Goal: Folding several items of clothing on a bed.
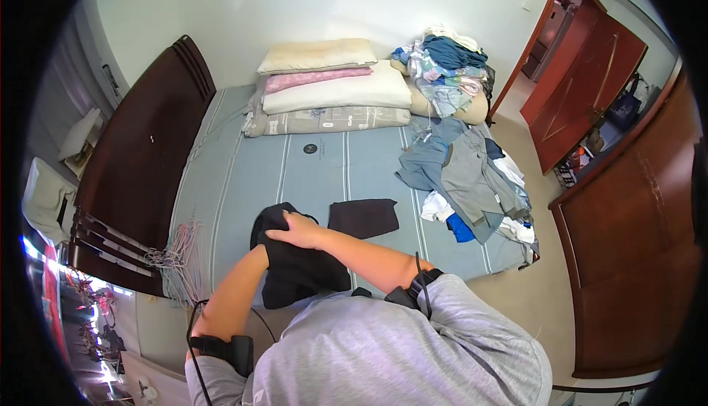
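A black garment (307, 273) is spread loosely over the near edge of the bed, in front of my body. My right hand (298, 230) grips its upper part, with the thumb lying apart from the fingers on the cloth. My left forearm reaches up to the same garment; past the wrist, the left hand is covered by black fabric, so its fingers are hidden. To the right, apart from both hands, a dark piece of clothing (363, 218) lies folded into a flat rectangle on the blue-grey striped bed cover (315, 176).
Loose grey, blue and white clothes (470, 179) lie heaped on the bed's right side. At the wall are stacked bedding and a pillow (318, 56), beside a clothes pile (448, 68). A cluster of cords (182, 262) hangs by the dark wooden headboard (138, 168).
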`<state>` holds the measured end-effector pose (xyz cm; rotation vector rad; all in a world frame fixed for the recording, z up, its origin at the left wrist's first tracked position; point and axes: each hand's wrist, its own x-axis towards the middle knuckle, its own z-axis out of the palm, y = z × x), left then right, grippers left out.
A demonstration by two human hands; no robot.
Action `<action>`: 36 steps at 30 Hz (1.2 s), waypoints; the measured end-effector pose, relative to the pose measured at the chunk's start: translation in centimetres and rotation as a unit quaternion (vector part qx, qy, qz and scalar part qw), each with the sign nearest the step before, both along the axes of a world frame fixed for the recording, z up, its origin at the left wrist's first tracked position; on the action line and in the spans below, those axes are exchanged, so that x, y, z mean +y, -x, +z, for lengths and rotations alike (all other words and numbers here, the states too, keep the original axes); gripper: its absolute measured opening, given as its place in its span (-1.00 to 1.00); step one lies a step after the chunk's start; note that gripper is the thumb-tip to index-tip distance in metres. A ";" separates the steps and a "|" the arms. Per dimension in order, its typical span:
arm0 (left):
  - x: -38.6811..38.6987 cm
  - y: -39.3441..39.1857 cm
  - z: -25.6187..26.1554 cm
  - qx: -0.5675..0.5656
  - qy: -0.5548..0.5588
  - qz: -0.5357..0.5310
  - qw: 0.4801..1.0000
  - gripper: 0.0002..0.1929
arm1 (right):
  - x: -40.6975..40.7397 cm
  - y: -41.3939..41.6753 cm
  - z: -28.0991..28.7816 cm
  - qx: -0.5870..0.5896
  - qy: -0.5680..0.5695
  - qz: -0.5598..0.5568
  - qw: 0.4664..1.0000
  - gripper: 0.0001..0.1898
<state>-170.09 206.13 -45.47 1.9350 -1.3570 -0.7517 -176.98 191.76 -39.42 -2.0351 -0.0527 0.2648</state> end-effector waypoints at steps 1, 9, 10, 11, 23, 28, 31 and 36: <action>0.2 0.4 -0.5 0.001 0.001 -0.005 1.000 -0.62 | -0.2 0.2 -1.1 0.010 -0.009 -0.019 1.000 -0.10; -0.9 6.4 11.4 0.241 -0.019 0.122 0.963 -0.54 | -4.8 1.9 -0.7 0.037 -0.040 0.100 0.993 -0.59; -1.1 7.0 12.8 0.173 -0.103 0.154 0.967 -0.55 | -4.7 2.0 -0.3 0.040 -0.039 0.102 0.993 -0.59; -1.2 7.1 13.1 0.105 -0.185 0.181 0.960 -0.55 | -4.7 2.5 0.6 0.044 -0.065 0.104 0.991 -0.64; 10.7 3.5 9.2 0.388 0.017 0.072 0.919 -0.61 | -5.2 1.3 1.5 0.085 -0.122 0.076 0.986 -0.76; 4.2 6.0 11.0 0.129 -0.351 0.149 0.915 -0.07 | -3.0 0.0 2.9 0.056 -0.124 0.164 0.977 -0.73; 2.2 6.6 5.3 0.051 -0.477 0.037 0.877 0.00 | -0.7 -0.9 3.5 0.118 -0.212 0.186 0.952 -0.65; 3.9 4.9 1.8 0.024 -0.298 -0.033 0.954 -0.21 | -0.8 -1.4 4.6 0.150 -0.364 0.168 0.904 -0.51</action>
